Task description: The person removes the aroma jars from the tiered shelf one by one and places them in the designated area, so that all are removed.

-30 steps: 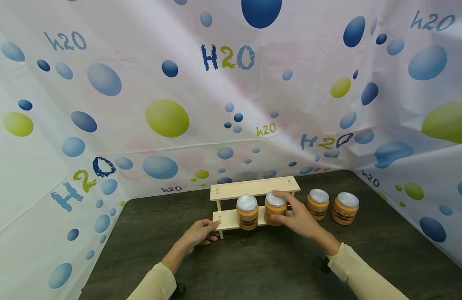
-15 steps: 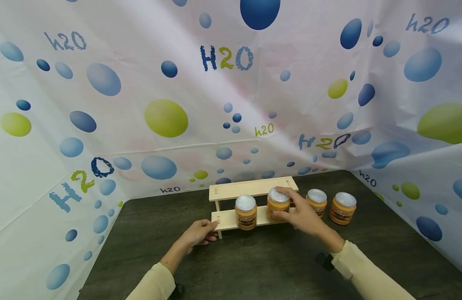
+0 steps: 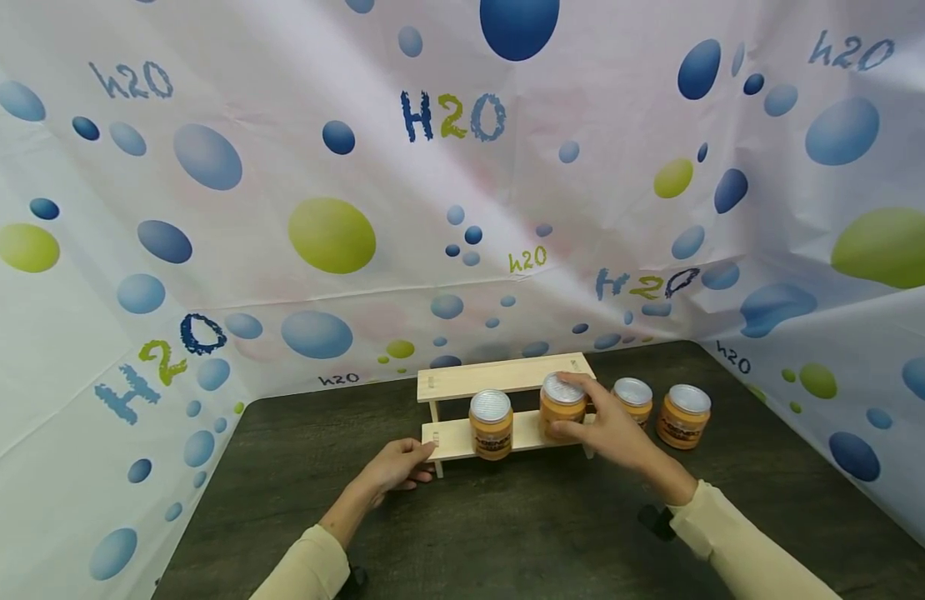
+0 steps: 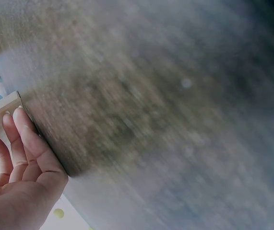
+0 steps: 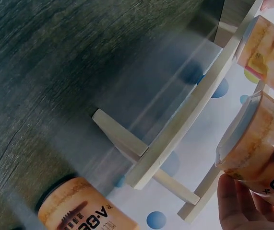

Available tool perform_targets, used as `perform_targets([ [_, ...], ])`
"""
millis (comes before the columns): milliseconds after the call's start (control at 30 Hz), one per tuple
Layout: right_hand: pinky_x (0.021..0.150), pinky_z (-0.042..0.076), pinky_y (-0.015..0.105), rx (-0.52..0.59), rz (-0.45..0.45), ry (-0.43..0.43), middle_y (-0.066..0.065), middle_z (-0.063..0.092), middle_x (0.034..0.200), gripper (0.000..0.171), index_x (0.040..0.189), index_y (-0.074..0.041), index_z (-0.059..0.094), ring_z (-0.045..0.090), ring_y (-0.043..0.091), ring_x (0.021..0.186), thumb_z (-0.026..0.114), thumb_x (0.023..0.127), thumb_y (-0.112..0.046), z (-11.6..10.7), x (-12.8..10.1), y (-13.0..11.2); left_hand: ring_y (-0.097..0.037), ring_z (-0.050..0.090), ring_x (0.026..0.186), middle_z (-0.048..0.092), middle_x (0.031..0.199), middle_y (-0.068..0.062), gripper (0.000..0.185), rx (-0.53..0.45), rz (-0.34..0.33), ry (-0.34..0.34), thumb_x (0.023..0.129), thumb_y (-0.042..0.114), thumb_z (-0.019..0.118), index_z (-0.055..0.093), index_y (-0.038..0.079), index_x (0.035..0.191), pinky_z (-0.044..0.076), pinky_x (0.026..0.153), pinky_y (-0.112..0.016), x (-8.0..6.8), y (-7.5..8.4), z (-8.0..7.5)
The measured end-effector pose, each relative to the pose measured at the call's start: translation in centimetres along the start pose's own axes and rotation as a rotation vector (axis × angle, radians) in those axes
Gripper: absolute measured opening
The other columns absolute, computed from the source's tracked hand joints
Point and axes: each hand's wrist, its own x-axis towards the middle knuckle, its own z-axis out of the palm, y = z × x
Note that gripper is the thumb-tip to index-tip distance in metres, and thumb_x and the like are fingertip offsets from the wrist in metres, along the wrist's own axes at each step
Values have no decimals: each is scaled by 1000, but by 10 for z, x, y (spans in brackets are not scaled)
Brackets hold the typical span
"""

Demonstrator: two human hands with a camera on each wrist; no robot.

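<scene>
While the left hand (image 3: pixel 399 467) is resting its relaxed fingers against the wooden rack's (image 3: pixel 462 438) lower shelf end at nine o'clock, the right hand (image 3: pixel 608 425) is grasping an orange jar (image 3: pixel 561 406). That jar is sitting on the lower shelf, at three o'clock of a second jar (image 3: pixel 492 424). Two more jars (image 3: pixel 682 416) are standing on the table (image 3: pixel 507 533) at three o'clock of the rack.

Cream long sleeves on both arms; a black wrist strap; bare hands.
</scene>
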Motion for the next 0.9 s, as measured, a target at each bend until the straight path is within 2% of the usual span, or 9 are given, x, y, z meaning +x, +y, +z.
perform_targets([
  [367, 84, 46, 43, -2, 2, 12, 11, 47, 127, 71, 138, -26, 33, 53, 29, 111, 71, 79, -34, -3, -3, 10, -14, 65, 80, 66, 95, -6, 44, 1, 7, 0, 89, 49, 52, 58, 7, 99, 51, 67, -31, 1, 0, 0],
  [567, 88, 44, 47, 6, 21, 19, 11, 45, 129, 70, 137, -27, 33, 51, 30, 114, 71, 79, -35, -6, -7, 7, -15, 65, 80, 66, 96, -7, 45, 2, 12, -1, 88, 50, 51, 58, 7, 100, 51, 67, -31, 1, -1, 0],
  [900, 84, 45, 44, -6, 6, 32, 11, 46, 126, 70, 137, -26, 33, 52, 29, 110, 71, 79, -31, -8, -13, 6, -13, 64, 79, 66, 96, -6, 45, 10, 0, 2, 89, 50, 51, 58, 7, 100, 51, 67, -31, 0, -1, 0],
])
